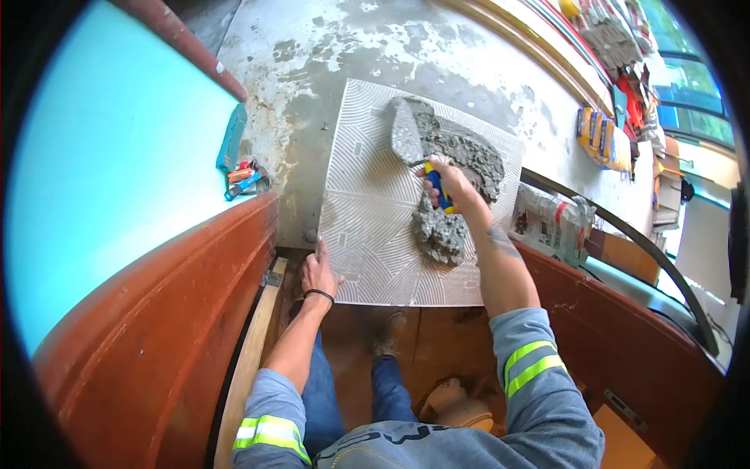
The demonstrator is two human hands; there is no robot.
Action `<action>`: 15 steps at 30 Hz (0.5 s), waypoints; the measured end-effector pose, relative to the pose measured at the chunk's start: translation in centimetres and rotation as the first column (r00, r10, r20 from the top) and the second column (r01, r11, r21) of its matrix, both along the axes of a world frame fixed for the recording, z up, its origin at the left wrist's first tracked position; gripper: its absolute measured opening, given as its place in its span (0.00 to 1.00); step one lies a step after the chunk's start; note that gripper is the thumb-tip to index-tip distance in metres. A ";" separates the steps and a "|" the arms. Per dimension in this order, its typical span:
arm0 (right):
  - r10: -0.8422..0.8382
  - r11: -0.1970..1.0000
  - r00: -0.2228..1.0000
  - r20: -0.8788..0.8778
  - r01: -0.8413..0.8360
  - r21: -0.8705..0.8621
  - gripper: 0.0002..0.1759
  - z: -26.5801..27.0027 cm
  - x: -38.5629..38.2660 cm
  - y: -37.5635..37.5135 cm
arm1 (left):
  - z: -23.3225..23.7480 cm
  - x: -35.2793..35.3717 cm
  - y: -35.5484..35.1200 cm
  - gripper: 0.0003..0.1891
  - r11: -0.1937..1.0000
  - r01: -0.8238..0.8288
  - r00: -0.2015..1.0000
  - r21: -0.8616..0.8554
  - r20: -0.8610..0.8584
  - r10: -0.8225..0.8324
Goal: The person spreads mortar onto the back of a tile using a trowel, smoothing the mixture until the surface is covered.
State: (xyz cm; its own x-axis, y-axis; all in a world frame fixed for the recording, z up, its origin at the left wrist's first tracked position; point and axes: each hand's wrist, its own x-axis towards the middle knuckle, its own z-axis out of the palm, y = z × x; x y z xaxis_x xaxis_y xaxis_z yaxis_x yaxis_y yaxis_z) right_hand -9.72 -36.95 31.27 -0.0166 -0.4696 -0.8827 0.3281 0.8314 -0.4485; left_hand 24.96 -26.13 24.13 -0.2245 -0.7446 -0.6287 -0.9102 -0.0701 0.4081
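A large tile [367, 234] lies with its ridged, patterned back facing up. Grey mortar [469, 144] is spread over its upper right part, and a separate lump of mortar [441, 237] sits lower down. My right hand [453, 187] is closed around the blue and yellow handle of a trowel [406, 134]. The trowel's mortar-smeared blade touches the tile at the left end of the spread mortar. At the tile's lower left edge, my left hand [319, 275] grips the border, one finger stretched along the side and the thumb over the top; its other fingers are partly hidden.
Reddish-brown wooden panels [180, 313] stand on both sides of me. A wooden strip [254, 359] runs along my left. Small tools [246, 180] lie on the left ledge. Bags [551, 223] stand right of the tile, and yellow-blue packages [601, 137] farther off on the stained concrete floor [289, 117].
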 end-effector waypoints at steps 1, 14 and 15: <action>0.007 1.000 1.000 -0.009 -0.006 0.018 0.26 0.0 1.4 -0.7 | -0.1 0.1 0.1 0.61 1.000 -0.010 1.000 -0.002 0.004 0.010; 0.455 0.651 0.190 -0.870 -0.738 0.179 0.28 4.8 4.4 0.9 | -0.7 0.2 0.1 0.64 0.998 0.029 0.999 0.058 0.040 -0.032; 0.469 0.626 0.155 -0.869 -0.753 0.204 0.28 5.6 4.4 1.0 | -0.7 0.1 0.3 0.64 0.998 0.026 0.999 0.058 0.033 -0.028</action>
State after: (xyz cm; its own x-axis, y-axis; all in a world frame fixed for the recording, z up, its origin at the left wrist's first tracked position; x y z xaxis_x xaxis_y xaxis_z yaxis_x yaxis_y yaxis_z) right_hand -5.29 -35.98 36.85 -0.2140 -0.8513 -0.4790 -0.8617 0.3955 -0.3179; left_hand 25.03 -25.83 23.47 -0.2223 -0.7005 -0.6782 -0.9253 -0.0677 0.3732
